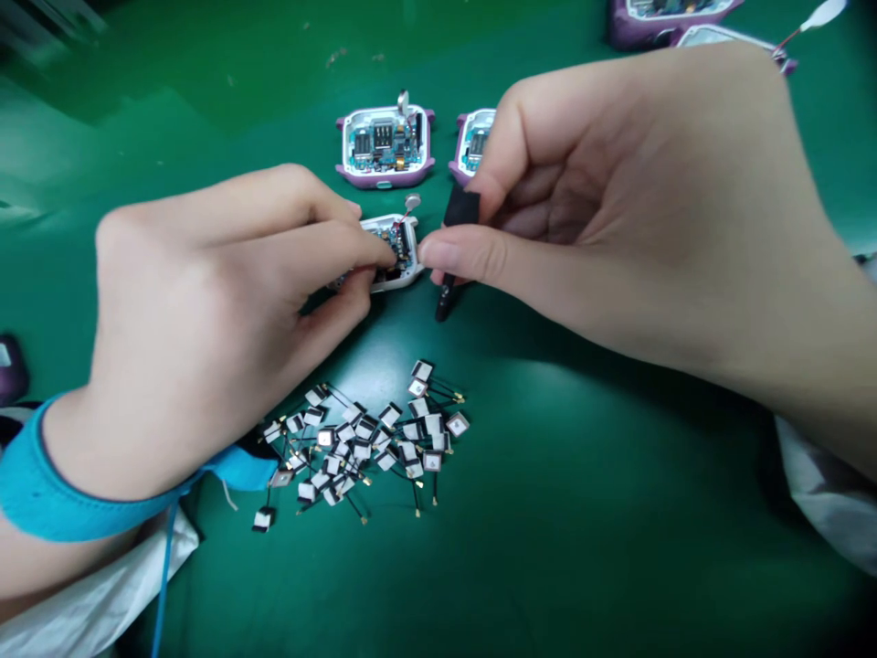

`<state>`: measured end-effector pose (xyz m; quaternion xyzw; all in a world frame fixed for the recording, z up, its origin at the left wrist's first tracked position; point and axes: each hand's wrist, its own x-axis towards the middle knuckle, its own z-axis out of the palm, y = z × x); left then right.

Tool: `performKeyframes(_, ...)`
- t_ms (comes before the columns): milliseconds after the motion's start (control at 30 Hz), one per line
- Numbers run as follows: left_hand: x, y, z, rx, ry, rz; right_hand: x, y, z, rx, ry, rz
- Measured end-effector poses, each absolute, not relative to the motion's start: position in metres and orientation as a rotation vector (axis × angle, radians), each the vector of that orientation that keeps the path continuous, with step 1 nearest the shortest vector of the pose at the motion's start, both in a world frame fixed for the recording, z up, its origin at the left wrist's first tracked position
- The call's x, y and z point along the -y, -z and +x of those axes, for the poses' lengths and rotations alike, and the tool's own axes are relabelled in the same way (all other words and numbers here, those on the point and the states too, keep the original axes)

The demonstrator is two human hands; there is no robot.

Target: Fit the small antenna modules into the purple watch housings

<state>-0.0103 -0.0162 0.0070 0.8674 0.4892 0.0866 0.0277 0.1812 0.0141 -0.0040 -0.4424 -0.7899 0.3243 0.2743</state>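
My left hand (226,302), with a blue band on its wrist, is closed on a white watch case (409,251) that has a circuit board inside. Its index fingertip presses on the board near the right end, and a small round part on thin wires sticks up behind. My right hand (603,210) pinches a black tool (445,297) between thumb and fingers, just right of the case, with the tool's lower end pointing down. Below the hands lies a pile of small square modules (363,439) with short black cables.
Behind the hands stands a purple-edged watch case (385,146) with its board showing; another (474,142) is partly hidden by my right hand. More purple cases (627,23) are at the top right. A dark purple object (10,370) sits at the left edge of the green table (548,548).
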Motion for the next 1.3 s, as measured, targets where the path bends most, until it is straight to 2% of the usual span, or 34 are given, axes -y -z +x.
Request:
performKeyframes(233,0.014,-0.006,-0.008,-1.703,-0.002,2.723,-0.011,0.002,0.180,2.133,-0.791,-1.232)
performKeyframes(700,0.023,-0.004,-0.006,-1.730,-0.263,2.842,-0.013,0.007,0.175,1.935,-1.083,-1.068)
performKeyframes(967,0.023,-0.007,-0.011,-1.560,-0.308,2.909,-0.013,0.007,0.176,1.948,-1.086,-1.063)
performKeyframes(1300,0.025,-0.010,-0.004,-1.592,-0.257,2.785,-0.014,0.007,0.178,2.004,-1.011,-1.125)
